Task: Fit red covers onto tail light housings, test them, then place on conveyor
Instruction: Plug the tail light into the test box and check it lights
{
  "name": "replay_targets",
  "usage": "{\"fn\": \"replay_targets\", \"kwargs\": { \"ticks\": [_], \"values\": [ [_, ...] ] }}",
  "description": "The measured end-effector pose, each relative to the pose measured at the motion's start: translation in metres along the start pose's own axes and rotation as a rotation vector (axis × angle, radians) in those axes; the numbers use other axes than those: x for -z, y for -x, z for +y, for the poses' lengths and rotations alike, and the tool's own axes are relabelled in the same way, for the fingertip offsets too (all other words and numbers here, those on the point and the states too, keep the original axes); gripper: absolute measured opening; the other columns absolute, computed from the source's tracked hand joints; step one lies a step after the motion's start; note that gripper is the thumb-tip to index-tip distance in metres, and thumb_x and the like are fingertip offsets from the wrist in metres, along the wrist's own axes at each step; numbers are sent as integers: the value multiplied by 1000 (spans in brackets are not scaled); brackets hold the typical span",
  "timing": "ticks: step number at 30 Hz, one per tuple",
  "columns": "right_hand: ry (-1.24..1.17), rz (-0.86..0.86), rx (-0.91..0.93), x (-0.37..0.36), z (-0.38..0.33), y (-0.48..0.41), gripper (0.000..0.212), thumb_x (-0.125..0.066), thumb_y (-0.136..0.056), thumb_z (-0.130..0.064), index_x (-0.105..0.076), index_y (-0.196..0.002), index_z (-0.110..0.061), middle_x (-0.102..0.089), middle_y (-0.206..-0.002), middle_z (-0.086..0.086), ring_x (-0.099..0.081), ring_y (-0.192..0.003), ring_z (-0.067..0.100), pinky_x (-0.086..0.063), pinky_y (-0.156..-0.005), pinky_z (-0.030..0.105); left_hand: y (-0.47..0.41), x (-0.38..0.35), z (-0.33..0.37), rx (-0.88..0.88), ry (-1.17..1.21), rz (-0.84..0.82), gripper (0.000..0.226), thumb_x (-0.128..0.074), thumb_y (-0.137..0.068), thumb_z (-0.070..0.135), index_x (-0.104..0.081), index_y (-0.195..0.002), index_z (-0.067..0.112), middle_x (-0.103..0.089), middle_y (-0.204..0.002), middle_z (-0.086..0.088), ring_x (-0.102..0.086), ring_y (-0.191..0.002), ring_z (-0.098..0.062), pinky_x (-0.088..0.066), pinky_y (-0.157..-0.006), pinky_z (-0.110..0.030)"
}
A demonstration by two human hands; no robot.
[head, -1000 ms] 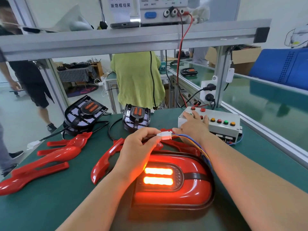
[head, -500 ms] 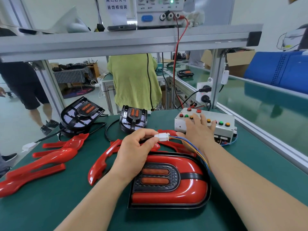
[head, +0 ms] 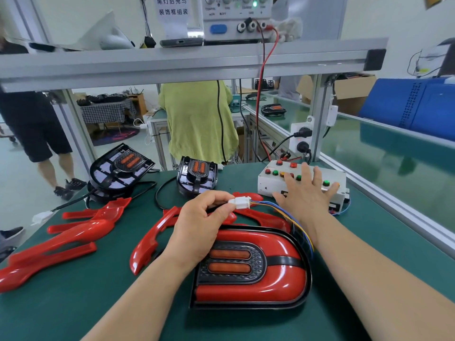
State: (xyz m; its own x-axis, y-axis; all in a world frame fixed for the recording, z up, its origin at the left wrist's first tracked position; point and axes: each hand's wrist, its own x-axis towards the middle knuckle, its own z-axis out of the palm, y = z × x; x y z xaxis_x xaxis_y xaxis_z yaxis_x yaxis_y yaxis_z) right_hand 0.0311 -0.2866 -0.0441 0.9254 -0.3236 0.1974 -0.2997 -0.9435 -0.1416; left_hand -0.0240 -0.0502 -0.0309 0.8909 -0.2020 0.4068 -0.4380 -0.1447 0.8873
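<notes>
Now the left hand [head: 204,222] pinches the white connector [head: 240,203] just beyond the covered tail light [head: 246,296], whose long axis runs left-right; the right hand [head: 305,195], fingers spread, rests on the button box [head: 270,183] further beyond, rightward.

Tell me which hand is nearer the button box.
Right. The right hand rests spread on the button box; the left hand pinches the connector to the box's left, nearer the person, not touching the box.
</notes>
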Motion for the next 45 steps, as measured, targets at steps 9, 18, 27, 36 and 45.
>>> {"fn": "replay_targets", "kwargs": {
  "ticks": [9,18,27,36,45],
  "values": [
    [33,28,99,3,5,-8,62,-36,-97,-59,-32,-151,-27,7,-167,5,11,-153,32,0,-117,63,0,0,0,-1,7,-1,19,-68,-92,17,-72,-94,35,-76,-91,5,-74,-83,-13,-51,-76,-12],
    [57,12,99,2,4,-10,66,-33,-97,-62,-21,-155,-32,8,-167,3,8,-153,32,-8,-115,66,-1,1,-3,-7,-9,-1,16,-68,-92,19,-72,-94,34,-76,-89,5,-74,-83,-14,-52,-77,-15],
    [36,24,93,3,2,-10,60,-37,-97,-61,-30,-151,-35,5,-167,2,6,-153,31,-9,-114,67,-2,1,-4,31,-59,-2,7,-70,-91,27,-74,-94,32,-76,-83,8,-73,-81,-9,-53,-75,-15],
    [29,3,80,3,1,-11,63,-39,-96,-63,-28,-152,-35,5,-167,3,7,-153,31,-8,-114,67,-3,1,-5,60,-51,-7,6,-73,-90,32,-74,-96,31,-76,-87,8,-74,-83,-9,-53,-81,-26],
    [12,4,76,6,-1,-11,58,-42,-97,-59,-34,-149,-34,4,-167,3,8,-153,31,-9,-114,68,-3,2,-6,55,-52,-10,6,-72,-90,32,-74,-96,32,-76,-87,8,-74,-82,-9,-50,-79,-25]
  ]
}}
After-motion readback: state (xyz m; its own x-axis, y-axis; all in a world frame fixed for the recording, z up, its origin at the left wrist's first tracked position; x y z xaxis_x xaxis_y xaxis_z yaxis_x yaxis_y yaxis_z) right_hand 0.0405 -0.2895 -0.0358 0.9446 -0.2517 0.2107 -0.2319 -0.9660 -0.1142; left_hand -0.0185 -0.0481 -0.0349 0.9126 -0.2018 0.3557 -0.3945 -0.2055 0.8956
